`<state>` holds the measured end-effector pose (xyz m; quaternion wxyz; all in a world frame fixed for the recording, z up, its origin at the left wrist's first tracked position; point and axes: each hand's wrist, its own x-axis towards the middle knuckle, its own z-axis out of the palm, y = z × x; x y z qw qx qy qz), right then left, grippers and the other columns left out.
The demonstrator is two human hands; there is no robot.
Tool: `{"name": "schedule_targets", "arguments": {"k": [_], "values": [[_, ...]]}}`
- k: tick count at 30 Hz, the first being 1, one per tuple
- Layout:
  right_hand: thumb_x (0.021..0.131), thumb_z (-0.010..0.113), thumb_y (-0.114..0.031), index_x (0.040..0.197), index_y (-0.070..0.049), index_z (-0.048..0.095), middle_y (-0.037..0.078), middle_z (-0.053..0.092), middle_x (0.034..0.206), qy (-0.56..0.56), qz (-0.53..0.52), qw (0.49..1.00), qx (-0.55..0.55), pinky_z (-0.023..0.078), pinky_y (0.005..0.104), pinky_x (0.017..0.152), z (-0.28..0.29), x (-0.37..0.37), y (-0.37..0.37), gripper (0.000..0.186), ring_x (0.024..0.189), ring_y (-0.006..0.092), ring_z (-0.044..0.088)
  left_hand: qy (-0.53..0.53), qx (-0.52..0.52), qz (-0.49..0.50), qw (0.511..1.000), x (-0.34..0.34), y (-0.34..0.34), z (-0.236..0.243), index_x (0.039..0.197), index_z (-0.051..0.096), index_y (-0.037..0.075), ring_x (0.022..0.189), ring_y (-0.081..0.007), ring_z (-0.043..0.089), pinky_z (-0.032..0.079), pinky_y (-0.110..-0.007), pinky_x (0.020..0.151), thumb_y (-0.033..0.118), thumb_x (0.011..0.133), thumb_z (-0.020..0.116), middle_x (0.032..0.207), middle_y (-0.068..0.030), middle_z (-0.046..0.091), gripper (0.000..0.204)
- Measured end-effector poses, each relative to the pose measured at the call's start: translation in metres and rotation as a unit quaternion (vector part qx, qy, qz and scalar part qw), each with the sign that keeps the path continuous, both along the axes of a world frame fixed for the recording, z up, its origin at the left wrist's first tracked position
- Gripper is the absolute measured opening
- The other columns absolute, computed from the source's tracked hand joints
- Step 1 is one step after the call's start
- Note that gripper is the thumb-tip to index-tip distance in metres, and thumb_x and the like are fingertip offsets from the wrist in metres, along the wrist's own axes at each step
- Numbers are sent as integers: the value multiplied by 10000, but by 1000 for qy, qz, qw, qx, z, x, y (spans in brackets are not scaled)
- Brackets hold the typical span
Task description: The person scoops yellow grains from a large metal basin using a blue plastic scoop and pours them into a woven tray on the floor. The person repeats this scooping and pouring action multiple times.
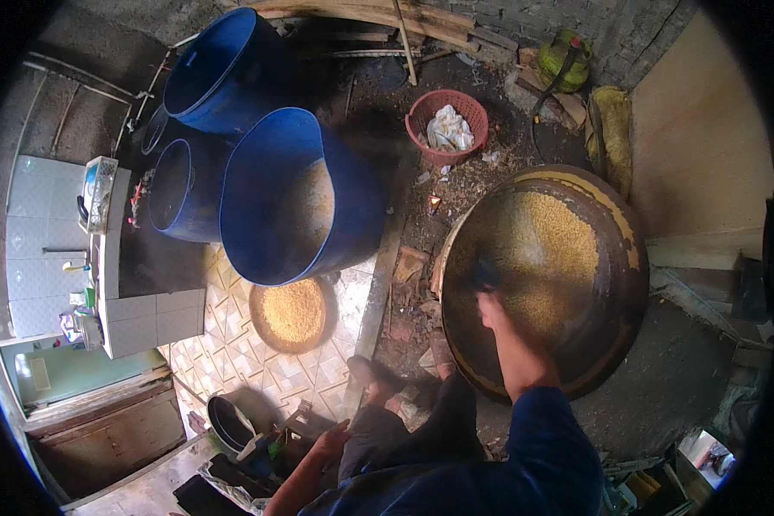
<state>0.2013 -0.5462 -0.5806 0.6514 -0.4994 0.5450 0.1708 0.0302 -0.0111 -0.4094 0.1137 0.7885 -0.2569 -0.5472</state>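
A large round wok-like pan (pixel 621 297) holds pale yellow beans or kernels (pixel 568 245), spread over its far and middle part. My right arm reaches into the pan. There my right hand (pixel 490 310) is closed on a small dark tool (pixel 485 276), which is smeared by motion, so its exact kind is unclear. The tool is at the left side of the kernels. My left hand (pixel 331 440) rests beside my left thigh, apart from the pan, with its fingers laid out and nothing seen in it.
Left of my feet, a shallow round basket (pixel 291 315) of similar kernels lies on patterned tiles. Beyond stand several blue drums, one large and open (pixel 361 202). A red plastic basket (pixel 477 142) holds white stuff. A green gas cylinder (pixel 566 62) stands at the back right.
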Motion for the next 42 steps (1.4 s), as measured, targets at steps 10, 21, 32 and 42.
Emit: {"name": "schedule_targets", "arguments": {"k": [10,21,32,42], "values": [[873,600,-110,993,-154,485,-9,496,742,-136,-146,953,230,256,183,375,125,-55,-1,172,456,36,375,-17,-53,266,962,10,0,24,1046,569,-8,1212,-362,469,379,-411,1034,61,740,546,1264,-250,501,315],[888,584,-100,1000,-145,503,-11,517,764,-242,-173,929,222,260,179,389,267,-99,9,145,466,31,370,-89,-33,239,966,18,30,11,1113,574,40,1213,-348,477,414,-397,997,69,824,487,1285,-206,513,303],[888,583,-88,1013,-124,520,0,527,782,-306,-169,920,179,277,166,397,370,-112,38,145,473,25,372,-59,-52,384,920,16,41,26,1214,560,31,1212,-308,492,397,-360,1024,199,910,490,1334,-188,492,355],[877,578,-63,1095,-89,515,19,547,780,-305,-17,938,165,280,176,379,421,-81,126,229,453,26,374,39,-14,558,829,-26,82,35,1348,439,10,1273,-286,435,344,-361,1051,323,902,505,1376,-194,452,549]]}}
